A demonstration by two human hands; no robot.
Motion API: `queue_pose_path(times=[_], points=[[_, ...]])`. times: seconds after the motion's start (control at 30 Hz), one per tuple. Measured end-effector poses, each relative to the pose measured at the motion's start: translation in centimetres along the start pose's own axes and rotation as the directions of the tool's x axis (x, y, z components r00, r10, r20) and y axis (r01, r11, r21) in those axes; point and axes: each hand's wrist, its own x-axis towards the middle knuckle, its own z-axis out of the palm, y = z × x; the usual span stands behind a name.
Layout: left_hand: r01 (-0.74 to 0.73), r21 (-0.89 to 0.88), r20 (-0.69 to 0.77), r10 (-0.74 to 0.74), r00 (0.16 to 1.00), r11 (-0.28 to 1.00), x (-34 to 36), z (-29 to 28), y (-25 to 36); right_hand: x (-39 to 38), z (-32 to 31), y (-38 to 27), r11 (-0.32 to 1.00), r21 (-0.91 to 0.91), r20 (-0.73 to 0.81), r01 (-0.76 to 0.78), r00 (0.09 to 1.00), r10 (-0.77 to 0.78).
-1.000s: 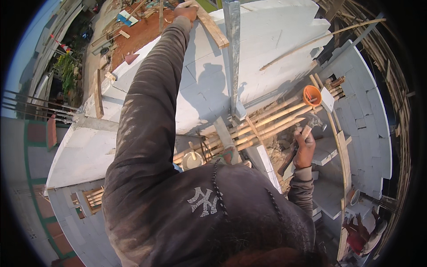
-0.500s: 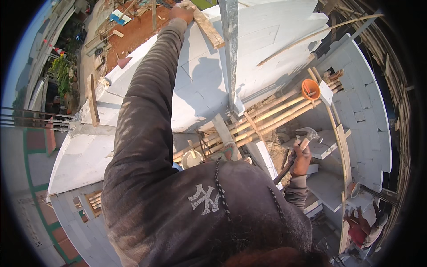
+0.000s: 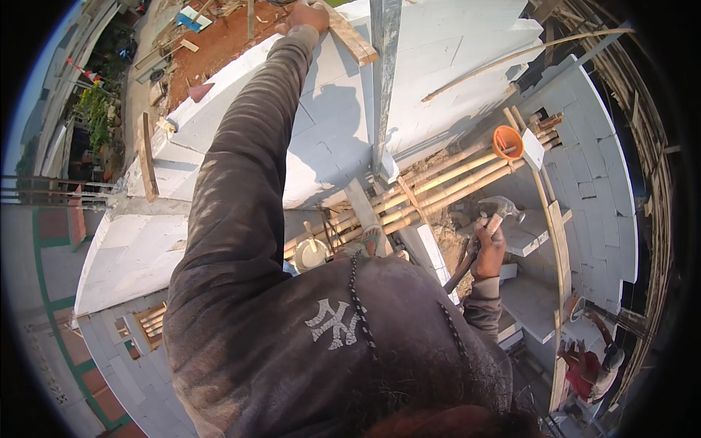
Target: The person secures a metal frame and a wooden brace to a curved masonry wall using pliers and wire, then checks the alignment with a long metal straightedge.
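Observation:
At the top of the white block wall (image 3: 438,55), my left hand (image 3: 303,20) grips the upper end of a wooden board (image 3: 352,40). A vertical metal straightedge (image 3: 382,102) stands beside that board against the wall. Lower right, my right hand (image 3: 488,248) is closed around a claw hammer (image 3: 496,219), held head up beside my body. A dark strap or handle hangs below that hand, too unclear to name. My foot in a sandal (image 3: 369,241) rests by a plank (image 3: 359,201) among bamboo poles (image 3: 431,190) below me.
An orange bucket (image 3: 508,143) sits on the bamboo scaffold, and a pale bucket (image 3: 310,255) near my feet. A curved block wall (image 3: 599,175) with ledges (image 3: 533,230) is right. A co-worker in red (image 3: 588,372) works below. A drop to red soil (image 3: 191,69) lies beyond the wall.
My right hand with the hammer has shifted slightly left and down. My left hand stays on the board, moving only slightly. The co-worker's arm now reaches up.

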Motion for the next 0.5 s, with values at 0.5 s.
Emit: queue_pose_path(times=[0.5], points=[[-0.03, -0.055, -0.005, 0.03, 1.0, 0.998, 0.0, 0.2, 0.1, 2.7, 8.7, -9.3, 0.98, 0.113, 0.255, 0.162, 0.949, -0.186]])
